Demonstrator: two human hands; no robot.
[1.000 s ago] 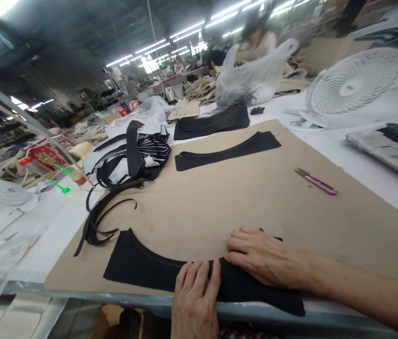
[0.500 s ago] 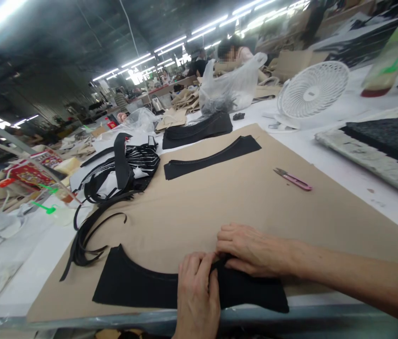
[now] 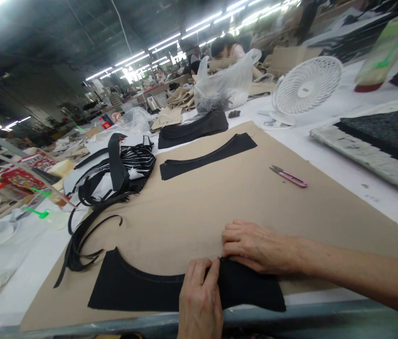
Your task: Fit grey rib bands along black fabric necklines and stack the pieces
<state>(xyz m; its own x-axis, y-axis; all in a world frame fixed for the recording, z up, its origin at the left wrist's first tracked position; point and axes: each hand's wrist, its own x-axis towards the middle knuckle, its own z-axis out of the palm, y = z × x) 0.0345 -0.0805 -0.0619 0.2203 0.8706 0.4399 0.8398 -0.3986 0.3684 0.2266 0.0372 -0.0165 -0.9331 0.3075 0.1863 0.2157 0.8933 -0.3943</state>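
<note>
A curved black fabric piece (image 3: 138,287) lies at the near edge of a tan board (image 3: 220,197). My left hand (image 3: 199,301) rests on its middle, with the fingertips pinching the upper edge of the cloth. My right hand (image 3: 255,247) lies flat on the board just to the right, its fingers pressing the same upper edge. The two hands' fingertips almost meet. The right part of the piece (image 3: 255,294) shows below my right wrist.
A second curved black piece (image 3: 206,155) lies farther back on the board, with pink thread snips (image 3: 288,176) to its right. Black strips (image 3: 85,235) and a striped bundle (image 3: 131,162) sit on the left. Behind are a black stack (image 3: 193,127), a plastic bag (image 3: 225,80) and a white fan (image 3: 304,87).
My left hand went from lying flat on the cloth to pinching its upper edge beside my right fingers. The view shifted, so everything sits further left.
</note>
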